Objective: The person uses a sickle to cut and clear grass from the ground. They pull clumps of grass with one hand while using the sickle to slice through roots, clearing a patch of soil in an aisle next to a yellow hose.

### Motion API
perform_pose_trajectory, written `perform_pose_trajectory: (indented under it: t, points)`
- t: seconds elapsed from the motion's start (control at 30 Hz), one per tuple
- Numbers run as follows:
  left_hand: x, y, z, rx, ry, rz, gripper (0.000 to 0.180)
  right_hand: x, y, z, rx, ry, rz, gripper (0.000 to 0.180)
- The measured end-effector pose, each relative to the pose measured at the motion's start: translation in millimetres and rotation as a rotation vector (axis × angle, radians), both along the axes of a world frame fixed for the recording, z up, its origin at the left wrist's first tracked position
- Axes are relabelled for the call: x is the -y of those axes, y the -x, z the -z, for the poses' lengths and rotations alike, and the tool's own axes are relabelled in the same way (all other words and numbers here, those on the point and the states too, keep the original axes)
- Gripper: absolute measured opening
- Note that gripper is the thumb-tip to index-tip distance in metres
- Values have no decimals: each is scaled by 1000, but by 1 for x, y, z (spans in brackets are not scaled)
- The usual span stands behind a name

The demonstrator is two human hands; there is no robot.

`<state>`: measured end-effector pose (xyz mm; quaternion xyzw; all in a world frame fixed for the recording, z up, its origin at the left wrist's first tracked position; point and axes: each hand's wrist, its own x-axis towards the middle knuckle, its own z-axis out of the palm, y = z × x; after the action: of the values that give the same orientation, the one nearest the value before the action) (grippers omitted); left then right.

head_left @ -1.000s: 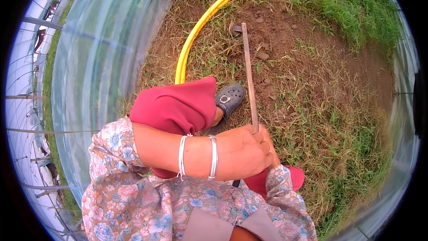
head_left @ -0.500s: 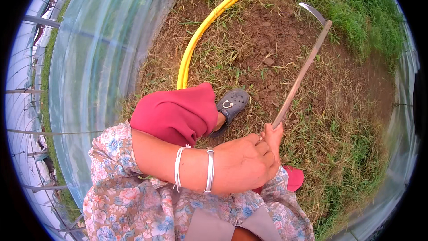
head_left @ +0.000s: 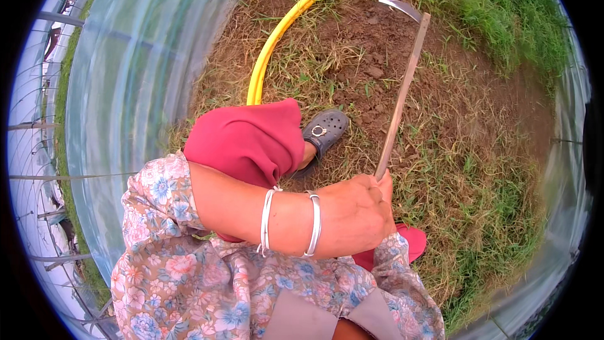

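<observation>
A sickle with a long wooden handle and a thin curved metal blade reaches away from me. Its blade hangs at the far end over bare brown soil, tip pointing left; I cannot tell if it touches the ground. My left hand is closed around the near end of the handle, two white bands on its wrist. Just beyond it, mostly covered by the left one, my right hand also grips the handle. The fingers of both hands are partly hidden.
Yellow hose curves along the left side of the soil. Translucent plastic sheeting rises at the left. Tall green grass grows at the far right, with cut dry grass nearer. My foot in a grey clog stands left of the handle.
The sickle has swung left, its blade shifting from beside the green grass to over the bare soil. Both hands keep hold of the handle; the view has shifted slightly.
</observation>
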<state>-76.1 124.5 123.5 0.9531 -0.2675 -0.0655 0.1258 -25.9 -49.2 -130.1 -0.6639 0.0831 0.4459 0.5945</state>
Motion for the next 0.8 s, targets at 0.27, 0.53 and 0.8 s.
perform_pose_trajectory:
  t: [0.27,0.53,0.8]
  points:
    - [-1,-4,-3,-145,114,-35,38,38,16,-59,109,153,-524,12]
    - [9,2,13,-16,-36,10,33,-45,10,-40,156,230,-128,18]
    - [-1,5,3,-75,127,-85,23,49,20,-65,114,263,-505,18]
